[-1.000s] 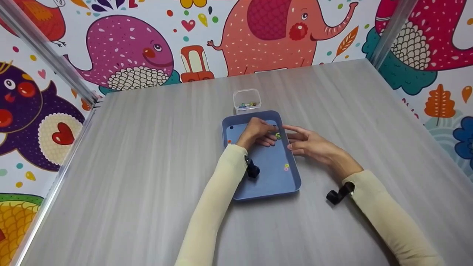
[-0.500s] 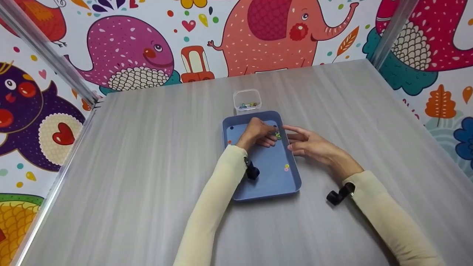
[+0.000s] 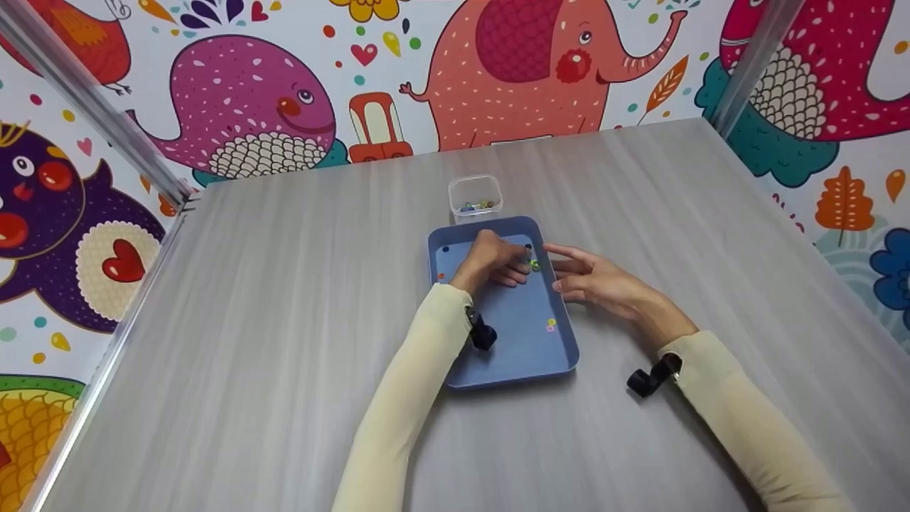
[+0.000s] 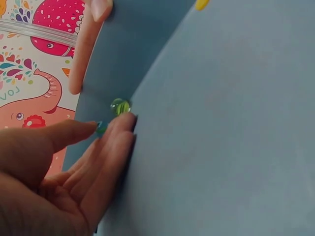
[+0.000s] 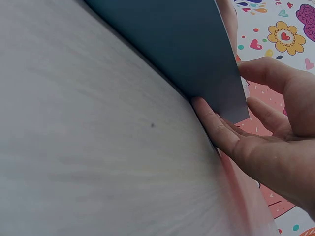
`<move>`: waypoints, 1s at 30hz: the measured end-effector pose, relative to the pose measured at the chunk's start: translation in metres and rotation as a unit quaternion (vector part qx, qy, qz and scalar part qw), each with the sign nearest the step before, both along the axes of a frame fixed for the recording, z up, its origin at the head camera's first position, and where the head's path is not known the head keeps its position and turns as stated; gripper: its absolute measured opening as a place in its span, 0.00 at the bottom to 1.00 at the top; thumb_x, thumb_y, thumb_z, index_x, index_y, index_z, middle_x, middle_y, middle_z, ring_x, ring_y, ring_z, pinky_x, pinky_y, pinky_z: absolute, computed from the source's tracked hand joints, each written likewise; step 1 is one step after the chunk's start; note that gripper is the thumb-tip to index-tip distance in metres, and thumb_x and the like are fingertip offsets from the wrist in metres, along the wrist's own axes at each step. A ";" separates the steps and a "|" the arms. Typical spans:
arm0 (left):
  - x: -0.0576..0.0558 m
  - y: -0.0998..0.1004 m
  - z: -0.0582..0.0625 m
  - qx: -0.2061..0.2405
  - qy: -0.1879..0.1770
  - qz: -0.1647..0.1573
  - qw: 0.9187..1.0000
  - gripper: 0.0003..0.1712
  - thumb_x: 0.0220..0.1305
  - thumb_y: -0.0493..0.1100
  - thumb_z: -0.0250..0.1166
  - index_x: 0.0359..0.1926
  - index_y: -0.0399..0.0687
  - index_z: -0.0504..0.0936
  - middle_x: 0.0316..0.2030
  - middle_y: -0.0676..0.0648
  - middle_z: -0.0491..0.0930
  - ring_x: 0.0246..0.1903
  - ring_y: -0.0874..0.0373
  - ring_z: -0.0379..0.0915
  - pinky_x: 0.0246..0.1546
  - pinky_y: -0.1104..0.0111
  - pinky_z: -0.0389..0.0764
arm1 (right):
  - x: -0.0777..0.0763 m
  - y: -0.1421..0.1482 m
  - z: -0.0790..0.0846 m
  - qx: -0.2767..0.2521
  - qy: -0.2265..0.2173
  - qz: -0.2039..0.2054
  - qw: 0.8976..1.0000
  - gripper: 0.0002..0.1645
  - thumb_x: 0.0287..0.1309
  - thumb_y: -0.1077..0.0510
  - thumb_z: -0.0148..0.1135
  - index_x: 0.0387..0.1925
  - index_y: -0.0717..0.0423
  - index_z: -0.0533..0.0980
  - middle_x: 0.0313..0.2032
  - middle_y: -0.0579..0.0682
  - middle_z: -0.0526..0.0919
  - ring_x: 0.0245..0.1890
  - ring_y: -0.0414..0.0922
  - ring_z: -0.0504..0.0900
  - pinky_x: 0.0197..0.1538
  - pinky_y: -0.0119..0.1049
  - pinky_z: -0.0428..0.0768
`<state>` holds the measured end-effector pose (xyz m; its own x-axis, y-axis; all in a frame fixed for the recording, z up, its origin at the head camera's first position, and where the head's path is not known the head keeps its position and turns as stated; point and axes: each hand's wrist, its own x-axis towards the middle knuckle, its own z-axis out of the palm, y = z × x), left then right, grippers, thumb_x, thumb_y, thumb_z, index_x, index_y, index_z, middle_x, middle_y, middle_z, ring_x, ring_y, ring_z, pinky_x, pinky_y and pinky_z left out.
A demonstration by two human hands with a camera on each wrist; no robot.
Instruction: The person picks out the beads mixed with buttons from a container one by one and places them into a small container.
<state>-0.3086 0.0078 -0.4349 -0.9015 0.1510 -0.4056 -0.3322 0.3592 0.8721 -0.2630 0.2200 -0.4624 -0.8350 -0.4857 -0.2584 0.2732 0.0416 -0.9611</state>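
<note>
A shallow blue tray (image 3: 508, 348) lies on the table. My left hand (image 3: 490, 259) reaches into its far right part, and in the left wrist view the thumb and fingers pinch a small blue-green glass marble (image 4: 101, 128). Beside the fingertips, a clear marble with a green swirl (image 4: 120, 106) sits against the tray wall. Outside the tray, my right hand (image 3: 604, 281) touches the right wall with extended fingers; in the right wrist view, fingertips (image 5: 201, 104) press low on that wall.
Small coloured ring-like pieces are scattered in the tray: yellow and pink pieces (image 3: 551, 325) at right, an orange piece (image 3: 441, 275) and a dark piece (image 3: 446, 249) at left. Behind the tray stands a clear plastic box (image 3: 475, 188) holding several marbles. A patterned wall (image 3: 398, 71) borders the table.
Both hands stay nearly in place, with only slight movement in my left hand's fingers. The whole head view has shifted down a little.
</note>
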 end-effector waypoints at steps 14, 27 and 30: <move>-0.002 -0.007 0.005 0.003 -0.021 0.008 1.000 0.13 0.66 0.40 0.67 0.37 0.30 0.86 0.29 0.37 0.89 0.17 0.55 0.84 0.21 0.65 0.88 | 0.001 -0.001 0.001 -0.005 -0.007 -0.005 1.000 0.50 0.62 0.67 0.64 0.79 0.49 0.51 0.75 0.66 0.56 0.64 0.48 0.74 0.59 0.34 0.84; -0.003 -0.022 0.015 0.017 -0.037 -0.011 0.999 0.13 0.66 0.44 0.68 0.37 0.36 0.87 0.29 0.41 0.89 0.17 0.58 0.83 0.24 0.67 0.88 | 0.001 -0.003 0.001 -0.011 -0.011 -0.009 1.000 0.48 0.63 0.68 0.62 0.79 0.47 0.52 0.75 0.64 0.58 0.60 0.48 0.74 0.58 0.34 0.84; -0.002 -0.023 0.016 0.017 -0.038 -0.017 0.999 0.13 0.66 0.44 0.68 0.39 0.36 0.87 0.30 0.41 0.89 0.18 0.58 0.84 0.24 0.67 0.88 | 0.000 -0.002 0.000 -0.011 -0.012 -0.009 1.000 0.49 0.63 0.68 0.63 0.79 0.47 0.52 0.75 0.64 0.57 0.61 0.48 0.74 0.58 0.34 0.84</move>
